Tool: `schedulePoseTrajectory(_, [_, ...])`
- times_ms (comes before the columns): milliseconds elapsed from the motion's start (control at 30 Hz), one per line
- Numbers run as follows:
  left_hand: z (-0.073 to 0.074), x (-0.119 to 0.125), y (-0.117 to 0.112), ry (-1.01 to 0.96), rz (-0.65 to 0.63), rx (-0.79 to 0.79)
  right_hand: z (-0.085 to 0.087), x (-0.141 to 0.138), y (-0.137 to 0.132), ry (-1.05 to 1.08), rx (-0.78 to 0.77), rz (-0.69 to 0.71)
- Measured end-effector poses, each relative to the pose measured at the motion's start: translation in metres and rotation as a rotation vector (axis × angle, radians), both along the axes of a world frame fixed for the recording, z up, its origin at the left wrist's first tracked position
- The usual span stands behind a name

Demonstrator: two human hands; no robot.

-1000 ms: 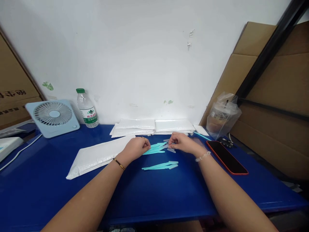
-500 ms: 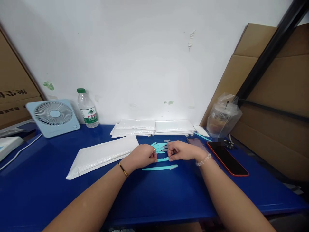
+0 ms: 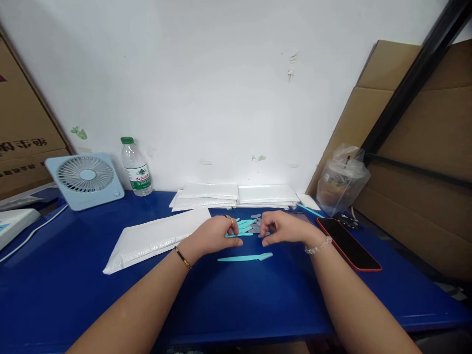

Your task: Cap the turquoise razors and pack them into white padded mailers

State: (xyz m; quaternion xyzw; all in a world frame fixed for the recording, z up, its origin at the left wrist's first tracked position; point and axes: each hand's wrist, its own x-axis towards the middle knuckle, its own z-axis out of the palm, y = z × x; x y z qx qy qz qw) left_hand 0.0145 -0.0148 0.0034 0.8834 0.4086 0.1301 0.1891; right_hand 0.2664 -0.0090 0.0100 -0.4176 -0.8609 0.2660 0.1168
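A slim teal eyebrow razor with a paler tip lies crosswise on the blue table, nearer me than both hands. Just beyond my hands is a small heap of teal razors, with several grey pieces at its right side. My left hand rests at the heap's left edge, thumb stretched away from the fingers, and partly covers some razors. Over the heap's right side hovers my right hand, its fingers curled and a gap between thumb and forefinger; I see nothing held there.
A white padded envelope lies left, and more envelopes are stacked against the wall. A blue fan and water bottle stand back left. Right are a red-cased phone, another phone partly hidden, and a bagged drink cup.
Half a second ago both hands pinched a teal razor between them above the loose one. That razor no longer shows between them; the fingers have parted and the hands have drawn slightly apart.
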Motion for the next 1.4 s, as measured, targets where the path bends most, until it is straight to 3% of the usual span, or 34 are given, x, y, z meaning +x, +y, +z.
schedulePoseTrajectory(100, [-0.003,0.01,-0.011,0.077,-0.11,-0.059,0.002,-0.007,-0.007,-0.156,-0.106,0.115])
schedulePoseTrajectory(233, [-0.009,0.014,-0.011,0.116,-0.078,-0.034,-0.003,-0.01,-0.006,-0.143,-0.111,0.089])
schedulePoseTrajectory(333, [-0.007,0.01,-0.005,0.064,-0.019,-0.01,-0.003,-0.009,-0.004,0.003,-0.097,0.02])
schedulePoseTrajectory(467, [-0.004,-0.001,0.003,-0.065,0.055,-0.148,0.0,-0.003,-0.002,0.247,-0.146,-0.088])
schedulePoseTrajectory(567, [-0.005,-0.009,0.01,-0.153,0.11,-0.204,0.003,0.008,0.002,0.403,-0.061,-0.213])
schedulePoseTrajectory(700, [-0.005,-0.015,0.018,-0.272,0.181,-0.173,0.006,0.018,0.006,0.62,-0.01,-0.35])
schedulePoseTrajectory(900, [-0.008,-0.013,0.023,-0.323,0.191,-0.155,0.0,0.008,0.009,0.819,-0.091,-0.406])
schedulePoseTrajectory(1100, [-0.016,-0.012,0.027,-0.337,0.212,-0.104,-0.009,-0.007,0.011,0.842,-0.08,-0.431])
schedulePoseTrajectory(1400, [-0.009,-0.01,0.022,-0.327,0.152,-0.101,-0.015,-0.015,0.01,0.805,-0.066,-0.376])
